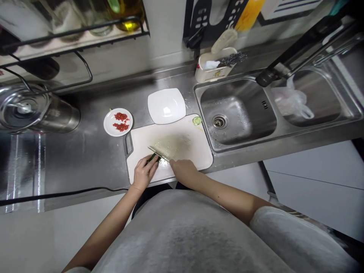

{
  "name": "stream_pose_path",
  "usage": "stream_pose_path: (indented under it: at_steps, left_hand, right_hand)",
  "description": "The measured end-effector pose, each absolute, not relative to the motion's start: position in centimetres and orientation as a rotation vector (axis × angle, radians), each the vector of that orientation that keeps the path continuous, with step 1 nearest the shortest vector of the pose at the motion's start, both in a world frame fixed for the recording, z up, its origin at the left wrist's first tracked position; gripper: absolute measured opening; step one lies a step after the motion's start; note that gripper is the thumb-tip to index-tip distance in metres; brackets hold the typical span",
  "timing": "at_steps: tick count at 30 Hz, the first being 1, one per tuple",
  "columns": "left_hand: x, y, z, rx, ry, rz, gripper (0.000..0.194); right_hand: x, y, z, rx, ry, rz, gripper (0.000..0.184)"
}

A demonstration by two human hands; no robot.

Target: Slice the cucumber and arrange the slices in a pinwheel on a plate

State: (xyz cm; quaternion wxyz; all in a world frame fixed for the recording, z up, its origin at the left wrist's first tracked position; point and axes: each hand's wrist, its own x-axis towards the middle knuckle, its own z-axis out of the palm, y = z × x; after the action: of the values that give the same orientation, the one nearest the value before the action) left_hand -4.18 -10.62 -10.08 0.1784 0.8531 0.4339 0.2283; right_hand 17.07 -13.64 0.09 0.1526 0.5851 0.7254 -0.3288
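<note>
My left hand [144,173] is closed around a dark green cucumber piece [151,158] on the white cutting board [139,140], fingertips near its right end. My right hand [184,170] grips a kitchen knife [158,152] by its handle, which the fingers hide. The blade points up and to the left and lies against the cucumber beside my left fingertips. Wet spots and small bits cover the middle of the board. Pale green cucumber slices [196,120] rest at its far right corner.
Beyond the board stands a white square plate [165,106]. A small round plate [110,124] holds chopped red pieces. To the right is the steel sink [241,117], with a sponge caddy [212,74] behind it. A black cable [71,192] runs along the counter's front left edge.
</note>
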Motion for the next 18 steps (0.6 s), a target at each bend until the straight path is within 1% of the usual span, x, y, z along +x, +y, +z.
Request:
stream_pose_path:
  at_steps: [18]
  left_hand:
    - [-4.2, -10.5, -10.2, 2.411, 1.215, 0.668, 0.036]
  right_hand:
    - [17.3, -12.4, -0.8, 1.628, 2.047, -0.995, 0.027]
